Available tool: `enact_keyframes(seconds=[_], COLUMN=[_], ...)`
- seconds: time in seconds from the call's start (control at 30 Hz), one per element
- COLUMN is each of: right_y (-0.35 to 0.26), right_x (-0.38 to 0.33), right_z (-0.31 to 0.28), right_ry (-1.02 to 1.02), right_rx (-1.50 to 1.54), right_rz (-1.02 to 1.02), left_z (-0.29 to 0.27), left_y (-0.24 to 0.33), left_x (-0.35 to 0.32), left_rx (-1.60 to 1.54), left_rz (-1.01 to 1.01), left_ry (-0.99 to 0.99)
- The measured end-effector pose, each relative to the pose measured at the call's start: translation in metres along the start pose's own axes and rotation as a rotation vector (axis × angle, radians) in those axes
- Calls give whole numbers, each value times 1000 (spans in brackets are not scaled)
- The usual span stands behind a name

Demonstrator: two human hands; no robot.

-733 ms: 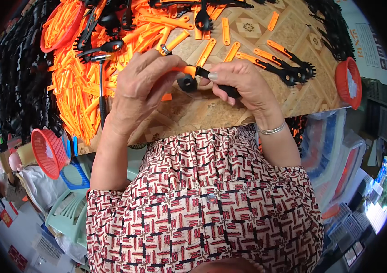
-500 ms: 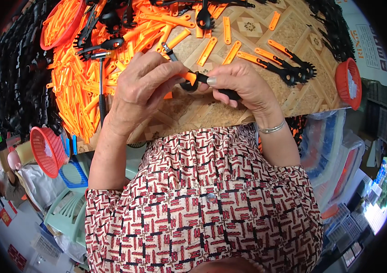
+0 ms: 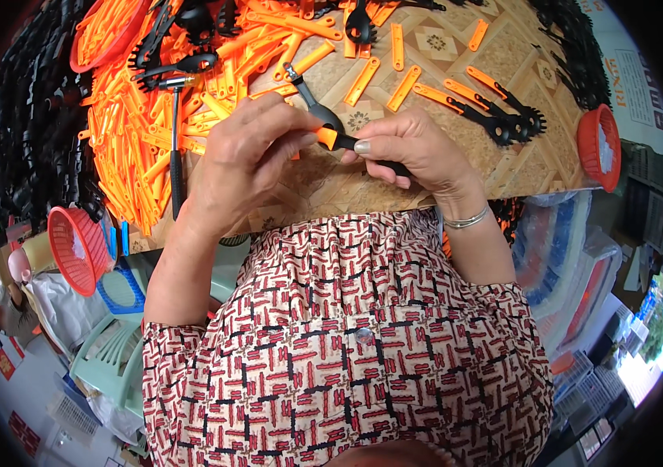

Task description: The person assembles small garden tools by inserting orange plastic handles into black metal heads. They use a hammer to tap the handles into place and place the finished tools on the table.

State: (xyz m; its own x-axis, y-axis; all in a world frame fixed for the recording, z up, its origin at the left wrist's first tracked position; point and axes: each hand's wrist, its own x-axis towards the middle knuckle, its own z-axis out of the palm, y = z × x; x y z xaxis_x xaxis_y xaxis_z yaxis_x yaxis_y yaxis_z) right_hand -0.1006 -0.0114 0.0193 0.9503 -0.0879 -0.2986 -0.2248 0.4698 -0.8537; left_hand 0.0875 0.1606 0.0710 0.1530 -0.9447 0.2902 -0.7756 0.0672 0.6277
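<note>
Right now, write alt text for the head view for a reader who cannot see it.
Two bare hands meet over a patterned tabletop: the left hand and right hand together grip a black utensil with an orange handle piece. A heap of loose orange plastic strips lies to the left, with a hammer on it and a red basket at the right.

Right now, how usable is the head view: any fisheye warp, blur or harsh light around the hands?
Head view: strong fisheye, the table edge bows and black corners vignette the frame. The left hand and right hand are sharp at centre, gripping a black and orange utensil. Light is soft and even, with no glare. The orange strips look very saturated; rim details smear.
</note>
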Motion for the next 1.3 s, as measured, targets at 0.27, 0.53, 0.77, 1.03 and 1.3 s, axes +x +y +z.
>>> enact_keyframes(seconds=[0.27, 0.53, 0.77, 1.03, 1.3], right_y=[8, 13, 8, 23, 22], right_x=[-3, -5, -38, -62, -66], right_z=[-7, 2, -2, -24, -40], right_ry=[-47, 96, 415, 635, 843], right_rx=[20, -990, -1253, -1499, -1429], right_rz=[21, -712, -551, -563, -543], left_z=[5, 17, 31, 52, 5], left_y=[6, 0, -10, -54, -67], left_x=[-2, -15, 10, 90, 68], left_rx=[162, 114, -4, 611, 407], left_rz=[96, -70, -44, 505, 301], left_ry=[-3, -10, 96, -130, 39])
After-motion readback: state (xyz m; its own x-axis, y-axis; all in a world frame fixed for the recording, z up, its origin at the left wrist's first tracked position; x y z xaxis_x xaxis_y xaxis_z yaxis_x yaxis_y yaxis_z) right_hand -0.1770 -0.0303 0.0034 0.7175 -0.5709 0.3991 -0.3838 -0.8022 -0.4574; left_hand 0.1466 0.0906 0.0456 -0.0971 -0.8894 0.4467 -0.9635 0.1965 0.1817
